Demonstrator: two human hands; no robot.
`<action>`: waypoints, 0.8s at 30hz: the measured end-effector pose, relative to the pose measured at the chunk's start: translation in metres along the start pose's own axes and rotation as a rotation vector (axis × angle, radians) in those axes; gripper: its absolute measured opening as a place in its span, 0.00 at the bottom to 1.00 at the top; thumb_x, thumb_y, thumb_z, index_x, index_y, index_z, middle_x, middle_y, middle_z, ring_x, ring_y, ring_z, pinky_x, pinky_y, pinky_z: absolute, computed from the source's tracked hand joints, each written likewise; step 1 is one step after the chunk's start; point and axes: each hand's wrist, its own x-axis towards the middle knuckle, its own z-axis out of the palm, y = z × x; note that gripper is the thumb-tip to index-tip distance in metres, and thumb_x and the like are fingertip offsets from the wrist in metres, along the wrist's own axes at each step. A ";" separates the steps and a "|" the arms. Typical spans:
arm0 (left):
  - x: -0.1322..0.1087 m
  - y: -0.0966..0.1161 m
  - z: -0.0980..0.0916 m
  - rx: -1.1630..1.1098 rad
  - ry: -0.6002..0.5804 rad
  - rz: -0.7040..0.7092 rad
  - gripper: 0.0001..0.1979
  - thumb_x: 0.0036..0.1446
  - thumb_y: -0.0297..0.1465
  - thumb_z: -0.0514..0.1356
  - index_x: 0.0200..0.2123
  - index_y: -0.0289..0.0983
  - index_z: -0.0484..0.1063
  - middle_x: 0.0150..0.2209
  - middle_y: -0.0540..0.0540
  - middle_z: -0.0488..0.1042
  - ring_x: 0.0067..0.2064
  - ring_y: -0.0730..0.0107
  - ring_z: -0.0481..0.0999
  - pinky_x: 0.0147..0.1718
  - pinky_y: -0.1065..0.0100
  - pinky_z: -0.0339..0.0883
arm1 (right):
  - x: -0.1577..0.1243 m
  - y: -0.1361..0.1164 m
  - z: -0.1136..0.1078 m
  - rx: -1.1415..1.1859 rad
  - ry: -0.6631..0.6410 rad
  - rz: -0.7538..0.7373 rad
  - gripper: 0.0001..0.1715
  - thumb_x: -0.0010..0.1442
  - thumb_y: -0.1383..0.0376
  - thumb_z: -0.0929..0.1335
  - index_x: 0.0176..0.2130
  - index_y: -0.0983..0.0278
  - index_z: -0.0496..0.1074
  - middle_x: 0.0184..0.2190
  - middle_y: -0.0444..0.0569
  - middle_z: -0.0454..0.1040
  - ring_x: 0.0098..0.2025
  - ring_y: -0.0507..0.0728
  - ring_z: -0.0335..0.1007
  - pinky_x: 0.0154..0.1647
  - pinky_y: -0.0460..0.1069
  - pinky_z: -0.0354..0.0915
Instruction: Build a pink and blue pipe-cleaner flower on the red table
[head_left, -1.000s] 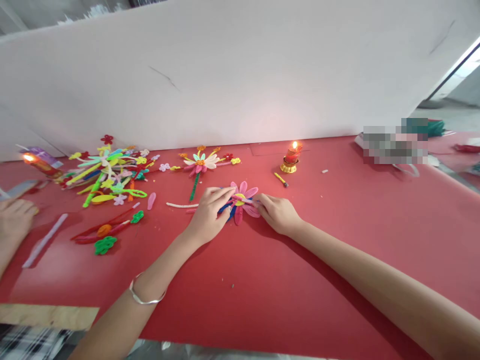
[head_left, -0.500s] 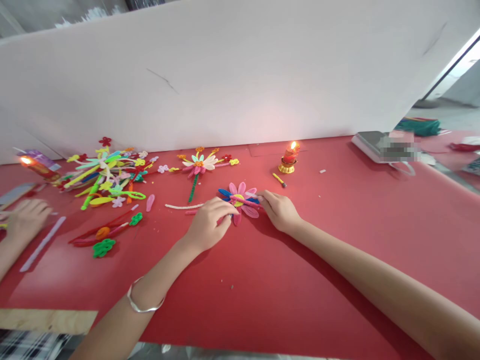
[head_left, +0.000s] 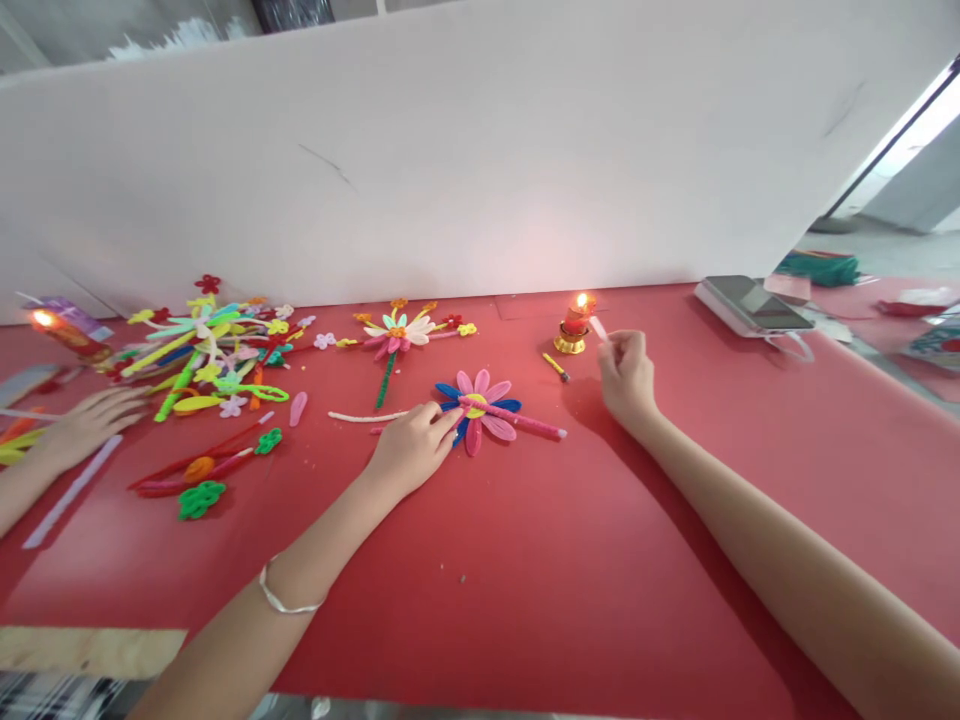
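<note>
A pipe-cleaner flower with pink and blue petals and a yellow centre lies flat on the red table. A fuzzy pink pipe cleaner crosses its middle and points to the right. My left hand is closed at the flower's left side, fingertips pressed on it near the centre. Between the thumb and fingers of my right hand is a whitish, translucent glue stick, its tip close to the lit red candle in a gold holder.
A yellow pencil stub lies before the candle. Behind my left hand is a finished-looking flower with a green stem. Further left sit a heap of pipe-cleaner flowers, another person's hand and a second lit candle. A phone-like device lies right.
My right hand has moved right from the flower to beside the candle, carrying the glue stick. My left hand stays at the flower. The other person's hand has shifted right, toward the heap.
</note>
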 end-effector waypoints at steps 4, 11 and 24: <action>-0.001 -0.001 0.002 0.004 -0.011 0.042 0.17 0.61 0.30 0.50 0.52 0.38 0.66 0.36 0.44 0.68 0.35 0.70 0.71 0.30 0.71 0.64 | 0.011 0.016 -0.006 0.017 0.007 0.053 0.15 0.61 0.55 0.57 0.40 0.61 0.63 0.19 0.40 0.64 0.21 0.51 0.59 0.26 0.47 0.54; -0.001 0.002 0.005 0.053 -0.078 0.031 0.20 0.62 0.30 0.47 0.56 0.41 0.63 0.34 0.45 0.67 0.31 0.71 0.70 0.25 0.73 0.62 | 0.016 0.022 0.003 -0.085 -0.076 -0.008 0.17 0.61 0.56 0.55 0.44 0.61 0.62 0.22 0.42 0.62 0.22 0.52 0.57 0.26 0.47 0.51; 0.002 0.003 0.005 0.037 -0.120 0.026 0.21 0.61 0.28 0.47 0.56 0.38 0.64 0.33 0.43 0.70 0.31 0.69 0.71 0.27 0.72 0.63 | 0.024 0.026 0.009 -0.118 -0.116 -0.056 0.21 0.61 0.52 0.53 0.44 0.62 0.59 0.23 0.45 0.63 0.24 0.55 0.59 0.26 0.48 0.52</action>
